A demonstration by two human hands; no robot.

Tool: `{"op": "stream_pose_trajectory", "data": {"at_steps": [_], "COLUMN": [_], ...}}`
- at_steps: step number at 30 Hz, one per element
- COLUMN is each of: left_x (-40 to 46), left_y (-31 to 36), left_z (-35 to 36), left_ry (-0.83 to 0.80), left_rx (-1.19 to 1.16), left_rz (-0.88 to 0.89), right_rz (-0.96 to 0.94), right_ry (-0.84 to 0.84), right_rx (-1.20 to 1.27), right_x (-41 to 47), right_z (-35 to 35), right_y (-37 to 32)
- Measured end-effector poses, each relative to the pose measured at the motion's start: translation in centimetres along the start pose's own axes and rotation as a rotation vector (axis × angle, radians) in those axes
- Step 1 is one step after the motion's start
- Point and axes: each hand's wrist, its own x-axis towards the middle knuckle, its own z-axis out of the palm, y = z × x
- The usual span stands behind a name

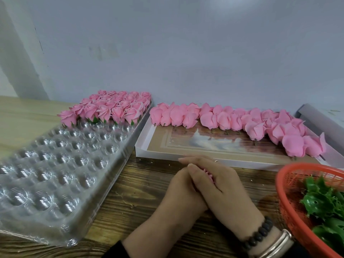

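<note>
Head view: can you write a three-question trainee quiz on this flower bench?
1. True or false: the basket holds green leaf pieces.
2. Where do the roses with green bases stand? A) near rows of the plastic tray; B) its far rows; C) in the basket.
3. Fill in: the left hand and right hand together hold a ___ flower.
Key: 1 true; 2 B; 3 pink.
</note>
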Motion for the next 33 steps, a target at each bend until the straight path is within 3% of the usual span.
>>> {"op": "stream_pose_trajectory", "data": {"at_steps": [5,11,20,27,33], "left_x": [-0.6,-0.2,-0.1,-0.5,-0.5], "left_y": [-0.5,-0.7,-1.5,-0.6,-0.1], "left_z": [-1.3,-2.1,-0.6,-0.1,-0.5], "left_ry": [-0.152,-0.062,0.102,0.091,0.075], "left_rx": [-0.076,-0.033,0.236,-0.124,-0.152], "left_rz": [-0.167,-0.007,0.128,0.11,0.132], "right_rz": [0.06,0.04,-0.086,-0.042,0.032], "right_ry": [-0.245,-0.215,0.17,0.137,-0.083], "right_rx": [0.036,0.035,0.208,0.011,0.039], "right_x": [-0.2,0.0,-0.3,-0.5,-0.3], "right_z": [-0.3,-1.1,0.6,0.8,-0.4], "right_y": [-0.3,0.3,-1.1,-0.9,-0.4]}}
